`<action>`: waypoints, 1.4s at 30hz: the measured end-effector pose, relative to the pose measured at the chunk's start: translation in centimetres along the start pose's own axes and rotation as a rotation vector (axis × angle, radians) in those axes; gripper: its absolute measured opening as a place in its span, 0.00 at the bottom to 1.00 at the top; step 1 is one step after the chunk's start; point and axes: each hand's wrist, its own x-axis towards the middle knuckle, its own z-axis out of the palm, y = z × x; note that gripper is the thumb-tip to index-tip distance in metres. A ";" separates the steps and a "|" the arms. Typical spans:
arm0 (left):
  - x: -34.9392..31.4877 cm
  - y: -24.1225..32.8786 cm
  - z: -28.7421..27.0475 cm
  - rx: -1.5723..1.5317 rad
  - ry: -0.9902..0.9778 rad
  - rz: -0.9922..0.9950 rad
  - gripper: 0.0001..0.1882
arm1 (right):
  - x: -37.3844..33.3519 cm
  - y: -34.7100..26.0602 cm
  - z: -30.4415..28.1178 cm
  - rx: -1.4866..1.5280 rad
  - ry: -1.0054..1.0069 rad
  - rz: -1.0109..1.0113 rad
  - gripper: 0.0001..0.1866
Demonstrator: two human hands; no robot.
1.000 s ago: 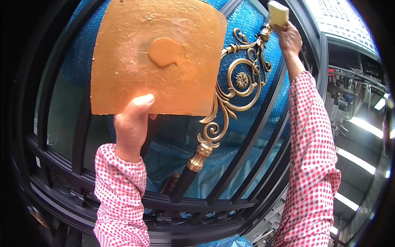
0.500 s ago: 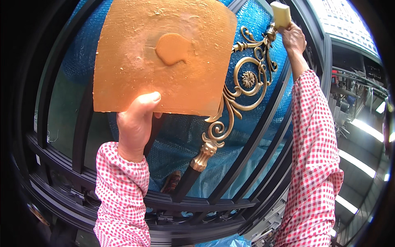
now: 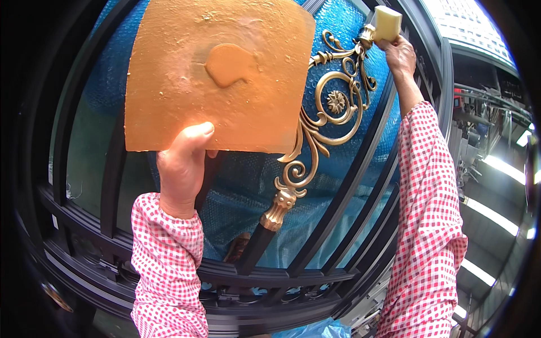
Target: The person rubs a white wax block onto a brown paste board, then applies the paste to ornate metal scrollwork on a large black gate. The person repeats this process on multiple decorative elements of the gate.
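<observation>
My left hand [image 3: 183, 168] grips the lower edge of a flat orange-coated board [image 3: 169, 73], thumb on the front face. A thick puddle of orange-gold paint [image 3: 228, 65] lies on the board's middle. At the upper right, my right hand [image 3: 399, 55] pinches a pale yellow sponge [image 3: 387, 23]. The sponge is beside the top gold fitting [image 3: 366, 35] of a scrolled ornament; whether they touch I cannot tell. That ornament [image 3: 321, 135] has gold curls, a flower [image 3: 336, 102] and a ribbed lower collar [image 3: 278, 211] on a black bar. The board hides part of it.
Black metal bars [image 3: 338, 208] and a curved lower rail [image 3: 253, 279] of a gate-like frame surround the ornament. Blue bubble wrap [image 3: 338, 25] hangs behind. A shoe [image 3: 239, 247] shows below between the bars. Lit strip lamps [image 3: 490, 217] are at the right.
The sponge has shifted slightly down, with the right hand still holding it. The board and ornament appear a little further left in view. The left hand keeps its grip.
</observation>
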 end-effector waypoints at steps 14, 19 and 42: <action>0.0 0.3 0.3 0.016 0.049 -0.050 0.05 | -2.4 0.2 0.5 0.168 0.056 -0.114 0.19; 0.0 0.3 0.5 0.030 0.072 -0.050 0.05 | -3.1 0.8 1.3 0.126 0.135 -0.173 0.20; 0.1 0.2 0.0 0.052 0.061 -0.032 0.05 | -4.0 1.3 0.9 0.175 0.157 -0.007 0.19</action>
